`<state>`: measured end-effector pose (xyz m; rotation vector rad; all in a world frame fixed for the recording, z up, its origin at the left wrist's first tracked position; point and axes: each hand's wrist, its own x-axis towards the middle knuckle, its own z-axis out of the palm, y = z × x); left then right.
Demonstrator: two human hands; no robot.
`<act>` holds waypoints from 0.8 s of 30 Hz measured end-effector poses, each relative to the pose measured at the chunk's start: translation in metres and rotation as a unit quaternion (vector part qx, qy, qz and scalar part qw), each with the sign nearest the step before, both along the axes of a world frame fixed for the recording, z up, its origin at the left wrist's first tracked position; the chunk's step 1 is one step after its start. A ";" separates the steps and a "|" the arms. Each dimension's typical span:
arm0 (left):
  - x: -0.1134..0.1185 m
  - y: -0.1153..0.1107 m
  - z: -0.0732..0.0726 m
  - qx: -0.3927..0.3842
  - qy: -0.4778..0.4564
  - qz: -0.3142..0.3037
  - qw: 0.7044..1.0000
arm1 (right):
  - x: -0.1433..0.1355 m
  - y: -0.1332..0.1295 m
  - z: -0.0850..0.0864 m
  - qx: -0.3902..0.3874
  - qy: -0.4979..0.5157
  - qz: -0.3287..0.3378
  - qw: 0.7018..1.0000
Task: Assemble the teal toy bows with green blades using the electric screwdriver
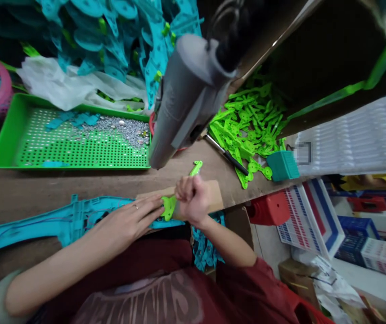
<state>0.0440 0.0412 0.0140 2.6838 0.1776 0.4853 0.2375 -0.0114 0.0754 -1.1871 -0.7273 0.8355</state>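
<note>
A long turquoise plastic housing [66,220] with thin wires inside lies along the front of the bench. My left hand [130,218] rests flat over its right end, fingers stretched out and their tips at a lime-green plastic piece [168,208]. Close to the right of that piece, my right hand [195,198] is clenched in a fist, and whatever it may hold is hidden. A lime-green tip [196,168] shows just beyond the fist. Under my hands lies a flat piece of cardboard [216,195].
A grey power screwdriver [188,94] hangs in front of me. At left is a green perforated tray [78,150] with screws. A black-handled tool [226,155] lies by a heap of lime-green parts [250,121]. Turquoise parts [105,31] are piled behind.
</note>
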 end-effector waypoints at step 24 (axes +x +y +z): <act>0.005 -0.033 -0.008 0.082 -0.071 0.173 0.979 | -0.035 0.150 -0.036 0.219 -0.103 0.149 0.959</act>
